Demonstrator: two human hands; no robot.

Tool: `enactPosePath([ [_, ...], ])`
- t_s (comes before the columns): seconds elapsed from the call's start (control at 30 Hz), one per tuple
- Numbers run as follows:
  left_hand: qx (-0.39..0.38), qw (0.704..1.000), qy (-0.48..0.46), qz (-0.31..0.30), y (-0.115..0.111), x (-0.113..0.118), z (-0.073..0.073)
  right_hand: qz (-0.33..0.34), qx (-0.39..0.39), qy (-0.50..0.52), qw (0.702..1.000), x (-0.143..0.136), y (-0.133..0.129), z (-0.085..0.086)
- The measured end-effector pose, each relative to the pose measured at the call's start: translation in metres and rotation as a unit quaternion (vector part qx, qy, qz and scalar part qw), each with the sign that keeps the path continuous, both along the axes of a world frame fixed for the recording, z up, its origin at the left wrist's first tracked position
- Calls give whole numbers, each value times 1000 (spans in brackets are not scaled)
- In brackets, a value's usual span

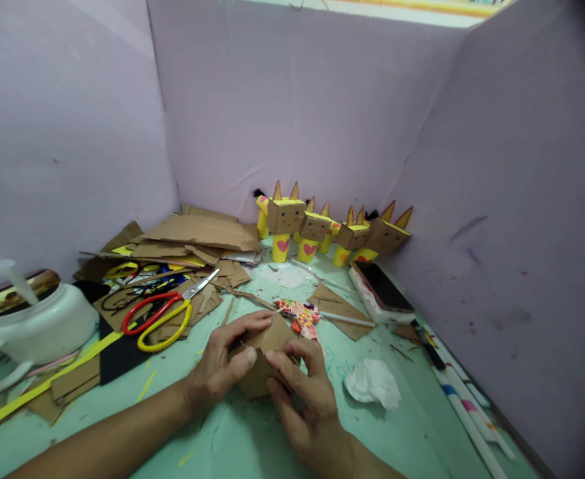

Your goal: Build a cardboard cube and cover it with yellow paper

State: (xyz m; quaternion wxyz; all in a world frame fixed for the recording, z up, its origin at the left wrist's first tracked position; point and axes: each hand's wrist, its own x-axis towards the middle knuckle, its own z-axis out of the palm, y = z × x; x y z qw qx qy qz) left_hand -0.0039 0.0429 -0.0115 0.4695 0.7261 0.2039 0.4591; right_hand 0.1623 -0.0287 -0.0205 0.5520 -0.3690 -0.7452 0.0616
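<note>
A small brown cardboard box is held between my two hands, close to the table's front. My left hand grips its left side, with the thumb on a near edge and the fingers over the back. On the right side, my right hand pinches the same edge between thumb and fingers. Thumbs of both hands nearly meet along that edge. Just behind the box lies a hot glue gun with a floral pattern, beside a flat cardboard piece. The box's underside is hidden.
Red-and-yellow scissors rest on cardboard scraps at left, near a white teapot-like pot. Several yellow cardboard figures stand at the back. Right are a phone, crumpled tissue and markers. Walls enclose the table.
</note>
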Motion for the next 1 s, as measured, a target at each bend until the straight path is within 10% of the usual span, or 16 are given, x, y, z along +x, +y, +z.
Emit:
enactPosePath([
  [1.0,-2,1000,7,3,-1,1,2,12,-35,35,999,-2,-1,3],
])
